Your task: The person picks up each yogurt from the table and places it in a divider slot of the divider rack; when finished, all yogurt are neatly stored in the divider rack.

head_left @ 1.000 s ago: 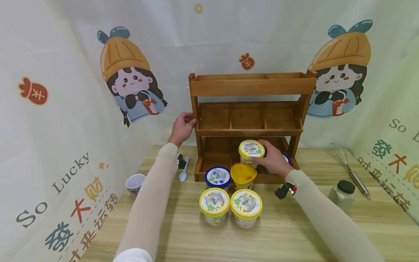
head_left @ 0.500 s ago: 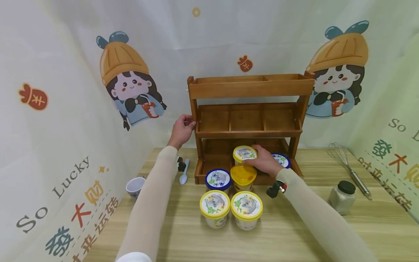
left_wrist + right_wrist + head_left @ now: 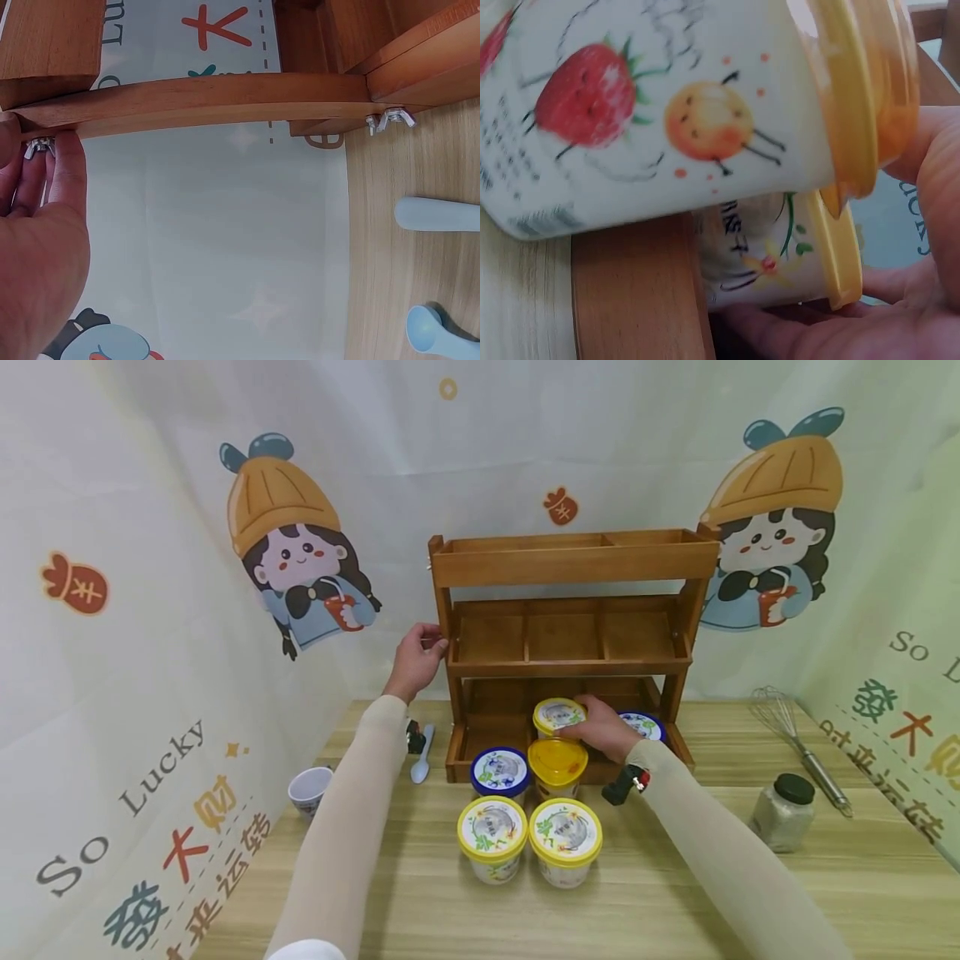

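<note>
1. We see our right hand (image 3: 603,733) with its fingers (image 3: 795,330) curled round the yellow-lidded cup (image 3: 558,716), which sits in the middle slot of the bottom shelf of the wooden rack (image 3: 570,564); if that clasp loosens before the cup rests flat, we judge it could tip
2. Our left hand (image 3: 416,658) holds the rack's left upright, fingers (image 3: 66,161) curled against the wood by a wing nut (image 3: 37,147); should this hold slacken, a push from the right could shift the rack backward
3. The plain yellow-lidded cup (image 3: 557,763) stands just in front of the held one; from the right wrist the two look touching, so a nudge of our wrist might knock it over
4. The blue-lidded cup (image 3: 642,725) on the same shelf sits just beside our right hand and could be bumped
5. Three more cups crowd the surface (image 3: 675,893) ahead of the rack, namely a blue-lidded one (image 3: 499,768) and a yellow-lidded pair (image 3: 528,835); a trailing sleeve may topple them
</note>
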Motion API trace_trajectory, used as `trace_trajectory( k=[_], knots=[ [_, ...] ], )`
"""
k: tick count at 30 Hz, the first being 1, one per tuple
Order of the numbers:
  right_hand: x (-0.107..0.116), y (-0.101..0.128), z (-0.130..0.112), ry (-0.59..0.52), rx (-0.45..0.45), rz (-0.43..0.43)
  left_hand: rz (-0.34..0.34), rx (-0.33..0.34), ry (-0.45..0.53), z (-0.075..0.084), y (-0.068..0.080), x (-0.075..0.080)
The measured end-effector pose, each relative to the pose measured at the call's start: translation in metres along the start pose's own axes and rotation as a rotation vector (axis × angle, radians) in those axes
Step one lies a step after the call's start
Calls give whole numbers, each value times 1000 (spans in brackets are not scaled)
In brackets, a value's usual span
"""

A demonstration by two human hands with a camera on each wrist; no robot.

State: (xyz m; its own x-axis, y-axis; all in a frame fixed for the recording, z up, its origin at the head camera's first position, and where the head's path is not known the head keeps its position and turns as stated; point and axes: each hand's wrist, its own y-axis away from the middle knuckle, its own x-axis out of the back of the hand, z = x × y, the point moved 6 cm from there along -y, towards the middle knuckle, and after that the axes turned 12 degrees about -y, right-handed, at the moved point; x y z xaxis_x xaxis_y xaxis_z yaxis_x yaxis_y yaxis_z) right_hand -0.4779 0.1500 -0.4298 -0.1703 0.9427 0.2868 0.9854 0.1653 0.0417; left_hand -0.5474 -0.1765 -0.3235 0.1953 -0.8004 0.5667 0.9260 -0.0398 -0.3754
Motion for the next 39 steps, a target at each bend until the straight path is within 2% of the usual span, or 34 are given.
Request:
trace_trajectory(
  k=[10, 18, 30, 39],
  knots=[
    [-4, -2, 1, -41, -43, -17, -9, -7, 4, 0, 0, 0],
    [2, 2, -4, -8, 4, 5, -16, -4, 3, 0, -1, -2],
    [6, 29, -24, 60, 78, 26, -7, -10, 5, -1, -2, -2],
    [5, 52, -28, 70, 130, -41, 1, -8, 9, -2, -2, -2]
  ],
)
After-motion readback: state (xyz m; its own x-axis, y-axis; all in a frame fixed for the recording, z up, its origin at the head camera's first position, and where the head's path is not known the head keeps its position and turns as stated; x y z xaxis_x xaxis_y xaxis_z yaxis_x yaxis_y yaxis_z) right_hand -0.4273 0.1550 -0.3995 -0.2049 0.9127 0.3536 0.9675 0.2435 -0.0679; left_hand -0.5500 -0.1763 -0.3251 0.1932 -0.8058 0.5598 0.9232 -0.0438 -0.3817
